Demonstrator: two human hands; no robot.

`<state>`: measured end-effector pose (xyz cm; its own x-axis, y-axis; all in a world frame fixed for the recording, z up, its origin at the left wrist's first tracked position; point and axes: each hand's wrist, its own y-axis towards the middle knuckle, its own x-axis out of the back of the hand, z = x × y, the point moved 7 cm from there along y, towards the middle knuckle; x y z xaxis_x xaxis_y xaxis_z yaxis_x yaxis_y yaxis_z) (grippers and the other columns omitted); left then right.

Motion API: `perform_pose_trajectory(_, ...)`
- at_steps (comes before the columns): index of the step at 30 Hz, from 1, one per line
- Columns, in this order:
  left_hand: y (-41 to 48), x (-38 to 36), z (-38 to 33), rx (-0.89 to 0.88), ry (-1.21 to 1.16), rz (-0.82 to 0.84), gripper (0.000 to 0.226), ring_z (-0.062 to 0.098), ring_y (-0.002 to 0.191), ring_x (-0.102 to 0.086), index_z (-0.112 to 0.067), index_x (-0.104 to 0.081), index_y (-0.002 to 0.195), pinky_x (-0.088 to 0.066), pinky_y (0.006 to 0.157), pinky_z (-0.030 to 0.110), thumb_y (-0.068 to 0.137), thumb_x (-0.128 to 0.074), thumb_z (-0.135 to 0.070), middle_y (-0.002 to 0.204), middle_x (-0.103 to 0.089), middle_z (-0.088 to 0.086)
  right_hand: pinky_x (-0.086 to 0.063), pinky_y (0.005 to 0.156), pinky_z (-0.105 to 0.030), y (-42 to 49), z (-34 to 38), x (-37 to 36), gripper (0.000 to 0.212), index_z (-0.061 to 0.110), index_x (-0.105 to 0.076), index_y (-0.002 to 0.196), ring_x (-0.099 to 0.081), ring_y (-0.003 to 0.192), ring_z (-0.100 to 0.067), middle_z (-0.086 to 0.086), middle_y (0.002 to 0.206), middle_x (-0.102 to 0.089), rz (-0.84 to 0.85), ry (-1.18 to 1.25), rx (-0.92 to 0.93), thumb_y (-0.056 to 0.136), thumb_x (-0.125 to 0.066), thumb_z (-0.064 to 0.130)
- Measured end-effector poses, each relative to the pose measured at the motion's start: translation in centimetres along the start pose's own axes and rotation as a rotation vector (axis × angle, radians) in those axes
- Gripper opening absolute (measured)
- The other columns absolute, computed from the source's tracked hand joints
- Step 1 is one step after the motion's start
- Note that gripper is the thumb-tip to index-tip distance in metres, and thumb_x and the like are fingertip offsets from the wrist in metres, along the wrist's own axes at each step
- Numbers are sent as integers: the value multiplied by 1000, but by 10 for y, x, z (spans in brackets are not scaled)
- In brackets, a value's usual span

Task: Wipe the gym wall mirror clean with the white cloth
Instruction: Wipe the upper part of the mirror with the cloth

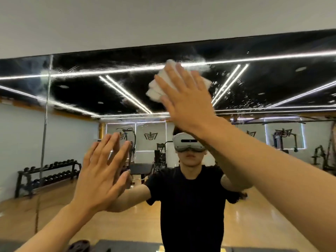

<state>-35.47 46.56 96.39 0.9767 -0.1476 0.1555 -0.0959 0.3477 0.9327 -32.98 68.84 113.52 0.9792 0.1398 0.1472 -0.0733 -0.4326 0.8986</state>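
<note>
The wall mirror (76, 91) fills most of the view, its dark top edge running just under the white wall. My right hand (185, 99) is raised high and presses the folded white cloth (154, 88) flat against the upper part of the glass with straight fingers. Wet smears and droplets show on the glass around and to the right of the cloth. My left hand (101, 171) lies flat on the mirror lower down at the left, fingers straight and spread, meeting its own reflection.
A vertical seam (45, 124) between mirror panels runs down the left side. The mirror reflects a person in a black shirt with a headset, a dumbbell rack (47, 173), gym machines and a wooden floor. A weight plate (78, 246) lies at the bottom edge.
</note>
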Motion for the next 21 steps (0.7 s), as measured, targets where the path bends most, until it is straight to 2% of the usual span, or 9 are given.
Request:
perform_pose_trajectory(7, 1, 1, -3, 13, -19, -33, 76, 33, 163, -15, -24, -21, 168, -10, 131, 53, 99, -39, -49, 177, -11, 10, -8, 129, -60, -68, -126, 36, 61, 26, -16, 167, -6, 162, -35, -10, 176, -6, -23, -71, -343, 111, -17, 50)
perform_pose_trajectory(10, 2, 1, -8, 14, -33, -47, 76, 32, 163, -14, -22, -24, 168, -12, 130, 56, 99, -41, -48, 177, -12, 11, -6, 129, -61, -75, -137, 39, 62, 27, -12, 167, -4, 161, -36, -11, 176, -5, -42, -66, -515, 110, -16, 50)
perform_pose_trajectory(13, 1, 2, -8, 0, -17, -57, 74, 32, 163, -13, -20, -26, 167, -10, 131, 54, 100, -41, -48, 177, -12, 11, -5, 128, -62, -49, -115, 34, 62, 27, -8, 168, -2, 161, -38, -11, 176, -3, -104, -63, -635, 111, -17, 49)
perform_pose_trajectory(17, 1, 1, -6, 5, -17, -47, 73, 31, 163, -14, -20, -29, 167, -9, 131, 53, 102, -41, -49, 177, -13, 11, -5, 129, -61, 23, -63, 21, 62, 26, -8, 168, -1, 161, -37, -11, 176, -2, -99, -89, -538, 111, -16, 49)
perform_pose_trajectory(21, 0, -1, -6, 0, -17, -25, 74, 32, 163, -14, -19, -27, 168, -13, 130, 56, 102, -41, -50, 177, -12, 12, -2, 129, -59, 79, 24, -2, 61, 26, -11, 168, 0, 162, -37, -10, 176, -3, -57, -44, -338, 112, -18, 47)
